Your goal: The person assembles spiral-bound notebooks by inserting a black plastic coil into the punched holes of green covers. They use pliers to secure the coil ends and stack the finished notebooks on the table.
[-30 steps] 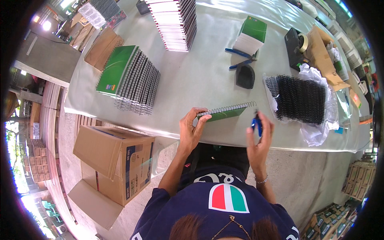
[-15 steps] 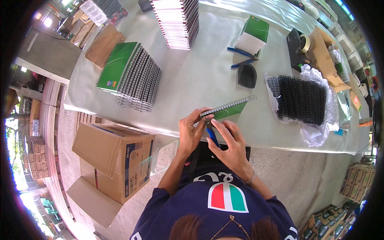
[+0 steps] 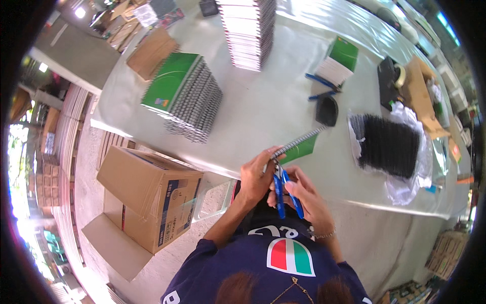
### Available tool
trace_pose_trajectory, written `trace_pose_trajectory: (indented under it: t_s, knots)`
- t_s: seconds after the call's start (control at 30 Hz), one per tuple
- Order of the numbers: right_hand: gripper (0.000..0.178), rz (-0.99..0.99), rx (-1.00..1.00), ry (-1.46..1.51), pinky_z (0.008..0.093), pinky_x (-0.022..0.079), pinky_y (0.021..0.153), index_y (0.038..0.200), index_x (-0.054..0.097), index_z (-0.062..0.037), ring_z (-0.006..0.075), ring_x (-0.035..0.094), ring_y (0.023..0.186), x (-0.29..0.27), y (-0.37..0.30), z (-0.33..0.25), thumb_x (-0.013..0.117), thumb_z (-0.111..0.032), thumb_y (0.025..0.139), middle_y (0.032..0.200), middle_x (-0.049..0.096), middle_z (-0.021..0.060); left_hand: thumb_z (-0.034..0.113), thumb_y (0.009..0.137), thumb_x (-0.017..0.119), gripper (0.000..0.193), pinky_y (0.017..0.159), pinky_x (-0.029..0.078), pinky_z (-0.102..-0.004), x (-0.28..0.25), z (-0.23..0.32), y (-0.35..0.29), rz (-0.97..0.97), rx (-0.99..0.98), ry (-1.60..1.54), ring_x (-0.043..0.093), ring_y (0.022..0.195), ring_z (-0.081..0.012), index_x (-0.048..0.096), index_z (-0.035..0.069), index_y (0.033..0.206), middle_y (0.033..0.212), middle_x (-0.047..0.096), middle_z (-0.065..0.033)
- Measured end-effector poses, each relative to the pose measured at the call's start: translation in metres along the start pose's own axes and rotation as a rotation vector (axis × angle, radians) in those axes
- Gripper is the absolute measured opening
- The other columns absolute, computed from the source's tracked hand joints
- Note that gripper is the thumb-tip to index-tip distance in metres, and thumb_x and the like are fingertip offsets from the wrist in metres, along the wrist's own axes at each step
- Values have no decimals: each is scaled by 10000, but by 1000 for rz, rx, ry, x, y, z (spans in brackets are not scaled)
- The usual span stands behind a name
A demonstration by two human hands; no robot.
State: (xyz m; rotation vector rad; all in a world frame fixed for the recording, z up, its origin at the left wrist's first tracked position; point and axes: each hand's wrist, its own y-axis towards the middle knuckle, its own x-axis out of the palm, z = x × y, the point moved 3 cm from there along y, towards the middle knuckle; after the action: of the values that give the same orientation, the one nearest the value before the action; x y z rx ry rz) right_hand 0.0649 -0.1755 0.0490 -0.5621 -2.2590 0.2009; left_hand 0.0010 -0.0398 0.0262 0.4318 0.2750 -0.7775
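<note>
My left hand is closed on the near end of a green spiral notebook, which lies slanted over the table's front edge. A wire coil runs along the notebook's upper side. In my right hand is a pair of blue-handled pliers, its two handles spread and pointing down toward me. The jaws meet the coil's near end beside my left fingers; the exact contact is hidden there.
Coil-bound green notebooks are stacked at left, beside a taller stack. Unbound green-covered pads, more blue-handled pliers and a dark scoop-shaped piece lie to the right. Black coils rest on white wrapping. An open carton stands left.
The pliers have swung into fuller view, with both handles now showing and spread apart. My right hand has moved down the handles. The whole view has shifted slightly.
</note>
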Motion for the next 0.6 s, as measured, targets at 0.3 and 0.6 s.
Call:
trace_pose_trajectory:
  t_s: [0.3, 0.6]
  knots:
    - [345, 690, -550, -1413, 356, 443, 960, 1242, 555, -16, 263, 553, 1066, -98, -14, -65, 641, -130, 927, 1103, 563, 145, 172, 947, 699, 310, 603, 412, -199, -136, 73, 49, 574, -24, 29, 491, 673, -41, 667, -35, 1176, 824, 636, 26]
    - [378, 729, -566, -1638, 477, 346, 1083, 1256, 562, -38, 375, 467, 1244, -108, -6, -48, 644, -143, 902, 1281, 524, 210, 232, 1029, 460, 412, 898, 473, -257, -276, 63, 153, 438, 108, 149, 605, 1008, -123, 563, -13, 1344, 1124, 648, -56]
